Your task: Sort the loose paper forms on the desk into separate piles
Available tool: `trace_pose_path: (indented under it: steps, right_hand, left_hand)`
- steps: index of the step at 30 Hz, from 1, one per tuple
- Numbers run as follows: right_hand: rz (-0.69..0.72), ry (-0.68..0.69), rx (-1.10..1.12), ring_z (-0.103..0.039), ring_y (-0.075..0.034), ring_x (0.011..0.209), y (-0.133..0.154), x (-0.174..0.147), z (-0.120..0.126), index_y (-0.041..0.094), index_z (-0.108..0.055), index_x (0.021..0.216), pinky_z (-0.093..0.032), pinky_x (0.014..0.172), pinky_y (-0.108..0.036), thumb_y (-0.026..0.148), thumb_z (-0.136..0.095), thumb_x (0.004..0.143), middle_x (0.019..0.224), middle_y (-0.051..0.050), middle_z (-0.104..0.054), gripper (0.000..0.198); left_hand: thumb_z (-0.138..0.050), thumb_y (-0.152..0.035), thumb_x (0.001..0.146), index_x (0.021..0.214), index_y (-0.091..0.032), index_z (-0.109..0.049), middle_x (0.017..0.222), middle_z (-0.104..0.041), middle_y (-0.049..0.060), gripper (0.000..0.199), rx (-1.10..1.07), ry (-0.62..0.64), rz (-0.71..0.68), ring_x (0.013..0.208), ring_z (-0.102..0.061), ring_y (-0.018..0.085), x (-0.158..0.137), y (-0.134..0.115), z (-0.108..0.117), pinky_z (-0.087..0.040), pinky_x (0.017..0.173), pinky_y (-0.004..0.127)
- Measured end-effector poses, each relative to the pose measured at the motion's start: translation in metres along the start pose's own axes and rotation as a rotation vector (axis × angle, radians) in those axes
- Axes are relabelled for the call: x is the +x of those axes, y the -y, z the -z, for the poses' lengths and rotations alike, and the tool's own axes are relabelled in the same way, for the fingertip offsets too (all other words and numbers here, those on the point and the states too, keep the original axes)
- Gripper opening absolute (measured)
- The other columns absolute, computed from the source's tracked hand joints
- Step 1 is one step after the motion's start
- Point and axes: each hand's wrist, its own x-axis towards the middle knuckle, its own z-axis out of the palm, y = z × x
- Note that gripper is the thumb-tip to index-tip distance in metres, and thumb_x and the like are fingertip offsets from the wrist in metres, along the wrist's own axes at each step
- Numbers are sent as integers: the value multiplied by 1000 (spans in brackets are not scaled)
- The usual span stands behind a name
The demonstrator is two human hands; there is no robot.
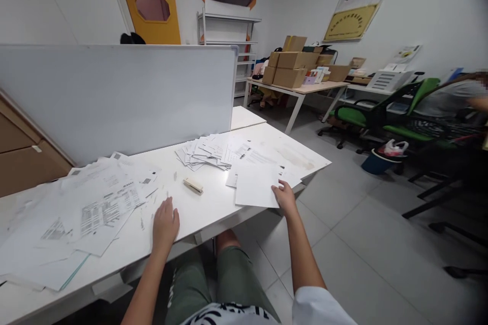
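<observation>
In the head view, the right hand (285,197) had its fingers grasping the right edge of a sheet (257,185), thumb on the upper face. The sheet lay near the right end of the table (213,213), by its near edge, plain side up, partly over other papers. The left hand (165,223) rested on the near edge of the table, its fingers released and holding nothing. Between the hands, a little farther off, sat the stapler (193,186); beyond it was a loose, fanned stack (208,152), and to the left spread a broad heap (102,198) of printed papers. A board (152,96) stood along the far side.

For thin paper, a light pinch near the edge seemed best, since a hard one could have creased it. Keeping the sheet flat and low would have avoided dragging the papers underneath. The left hand, being free, looked well placed to steady the sheet's left side, and the corners called for squaring before the fingers let go
</observation>
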Motion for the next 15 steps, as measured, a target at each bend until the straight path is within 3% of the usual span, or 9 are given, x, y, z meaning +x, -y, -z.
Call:
trace_pose_path:
  steps: [3,5,7,9,11,15]
  right_hand:
    - [-3,48,18,-59,-22,63,-1,-31,-7,15,-62,109,-45,60,-31,44,-57,64,69,-3,-64,54]
    - [-13,79,37,-59,-22,64,-4,-61,-13,15,-65,101,-45,60,-32,47,-58,63,65,-3,-63,50]
    - [-49,180,139,-61,-23,68,-6,-95,-20,15,-66,92,-47,62,-32,49,-59,63,70,-5,-66,46]
    - [-119,328,304,-63,-24,74,-7,-127,-23,17,-67,89,-49,65,-32,50,-61,64,80,-7,-69,41]
    - [-187,425,426,-63,-24,77,-7,-149,-20,18,-68,86,-50,67,-32,49,-65,64,85,-7,-70,38]
    - [-203,392,405,-61,-23,72,-13,-155,7,19,-69,82,-49,64,-32,51,-70,61,79,-6,-70,38]
  left_hand:
    - [-38,-18,91,132,-13,-50,121,-63,14,43,-139,-79,-299,120,-54,24,-17,-25,12,-40,103,42]
    - [-41,-16,90,139,-18,-42,127,-61,11,49,-190,36,-502,125,-50,21,-31,-55,16,-41,104,37]
    - [-45,-18,87,146,-19,-31,142,-48,9,60,-188,190,-583,137,-36,23,-45,-92,14,-36,109,41]
    - [-50,-16,80,149,-19,-25,152,-34,8,73,-190,273,-547,142,-24,27,-55,-125,6,-30,112,46]
    - [-48,-6,72,147,-19,-29,154,-30,7,79,-213,311,-437,143,-21,30,-60,-148,-3,-28,113,49]
    - [-46,-3,68,133,-18,-53,140,-51,10,67,-485,372,-204,132,-43,30,-62,-160,-7,-36,108,48]
